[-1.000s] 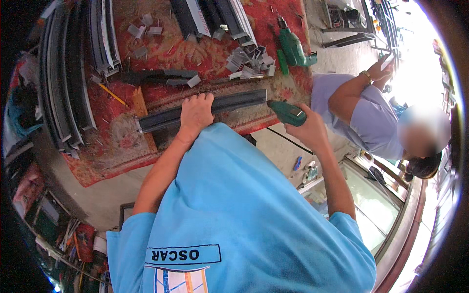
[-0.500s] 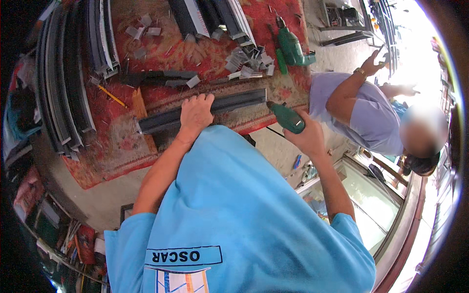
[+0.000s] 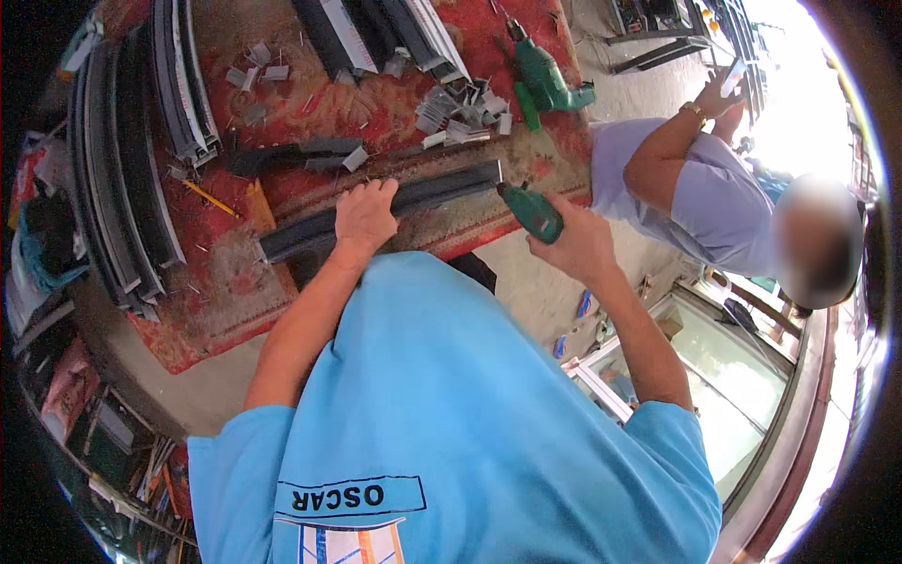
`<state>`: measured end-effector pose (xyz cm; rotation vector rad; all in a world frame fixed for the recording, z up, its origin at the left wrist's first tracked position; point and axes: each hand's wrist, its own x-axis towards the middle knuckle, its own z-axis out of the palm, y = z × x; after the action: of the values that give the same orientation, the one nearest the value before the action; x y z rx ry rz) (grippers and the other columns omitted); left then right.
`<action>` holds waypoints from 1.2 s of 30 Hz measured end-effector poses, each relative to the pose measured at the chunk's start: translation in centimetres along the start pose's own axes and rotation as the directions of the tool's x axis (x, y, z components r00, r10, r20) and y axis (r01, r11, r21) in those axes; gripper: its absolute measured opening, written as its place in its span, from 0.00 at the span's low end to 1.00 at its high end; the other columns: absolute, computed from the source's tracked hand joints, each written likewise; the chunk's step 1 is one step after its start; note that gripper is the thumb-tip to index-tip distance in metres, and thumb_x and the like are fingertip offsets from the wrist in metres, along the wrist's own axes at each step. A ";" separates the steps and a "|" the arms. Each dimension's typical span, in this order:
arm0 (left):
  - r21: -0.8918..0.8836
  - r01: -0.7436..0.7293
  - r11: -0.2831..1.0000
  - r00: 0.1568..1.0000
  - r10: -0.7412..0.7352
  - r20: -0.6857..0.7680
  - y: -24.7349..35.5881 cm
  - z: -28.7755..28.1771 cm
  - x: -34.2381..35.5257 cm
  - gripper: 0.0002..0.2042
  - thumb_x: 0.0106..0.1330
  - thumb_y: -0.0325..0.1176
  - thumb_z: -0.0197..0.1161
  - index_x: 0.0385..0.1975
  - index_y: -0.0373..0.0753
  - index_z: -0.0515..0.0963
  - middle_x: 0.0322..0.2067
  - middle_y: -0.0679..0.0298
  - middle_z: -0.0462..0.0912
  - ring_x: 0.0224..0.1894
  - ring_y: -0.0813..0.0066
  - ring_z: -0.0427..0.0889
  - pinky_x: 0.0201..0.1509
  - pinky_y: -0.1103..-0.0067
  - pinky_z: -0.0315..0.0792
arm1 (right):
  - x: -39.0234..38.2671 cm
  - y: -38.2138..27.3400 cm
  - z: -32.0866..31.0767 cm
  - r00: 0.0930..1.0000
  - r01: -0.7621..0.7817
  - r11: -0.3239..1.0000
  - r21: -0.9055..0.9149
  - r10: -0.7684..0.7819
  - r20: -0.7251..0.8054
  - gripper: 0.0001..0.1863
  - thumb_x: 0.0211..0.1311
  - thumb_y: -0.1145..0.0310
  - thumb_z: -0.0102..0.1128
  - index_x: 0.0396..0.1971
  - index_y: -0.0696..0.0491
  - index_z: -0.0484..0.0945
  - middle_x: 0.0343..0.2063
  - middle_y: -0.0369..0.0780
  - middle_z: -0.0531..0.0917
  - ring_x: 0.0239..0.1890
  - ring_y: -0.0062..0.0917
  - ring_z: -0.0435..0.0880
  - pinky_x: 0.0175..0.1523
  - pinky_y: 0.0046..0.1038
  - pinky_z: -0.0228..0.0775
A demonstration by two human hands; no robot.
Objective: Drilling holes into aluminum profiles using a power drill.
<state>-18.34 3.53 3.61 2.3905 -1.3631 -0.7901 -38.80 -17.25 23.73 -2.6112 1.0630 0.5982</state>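
Note:
My left hand [image 3: 365,214] has its fingers curled over a long dark profile [image 3: 432,187] lying on the red carpet-covered bench [image 3: 235,334], across a wooden strip [image 3: 259,205]. My right hand [image 3: 573,242] grips a green power tool [image 3: 532,212], its nose beside the profile's pale right end; whether it touches is unclear. Beyond the profile lie a black angular object [image 3: 263,158], a heap of small silver bracket pieces [image 3: 451,113] and a second green drill [image 3: 545,75]. A pencil [image 3: 209,195] lies left of the wood.
Stacked long profiles fill the bench's left [image 3: 122,169] and top [image 3: 376,33]. A co-worker [image 3: 695,197] in lavender is at the right, holding something pale. A dark metal stand [image 3: 658,38] is top right, a glazed frame [image 3: 714,376] lower right, a cluttered rack [image 3: 113,432] lower left.
The whole view has shifted slightly, bench items now higher in it. My grips on profile and tool look the same. The co-worker's hands have moved, drawing nearer together again.

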 end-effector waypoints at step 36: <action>0.114 0.003 0.994 0.998 0.004 -0.060 0.4 -0.1 -0.1 0.24 0.50 0.40 0.75 0.48 0.47 0.79 0.42 0.64 0.83 0.46 0.59 0.83 0.50 0.61 0.76 | -0.2 2.0 -1.1 0.972 -0.218 0.858 0.465 0.235 0.022 0.36 0.45 0.58 0.77 0.56 0.59 0.80 0.39 0.51 0.89 0.44 0.39 0.90 0.53 0.35 0.78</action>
<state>-18.58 3.40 3.87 2.4781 -1.4206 -0.6512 -40.04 -19.00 24.66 -2.1024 1.3464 0.2909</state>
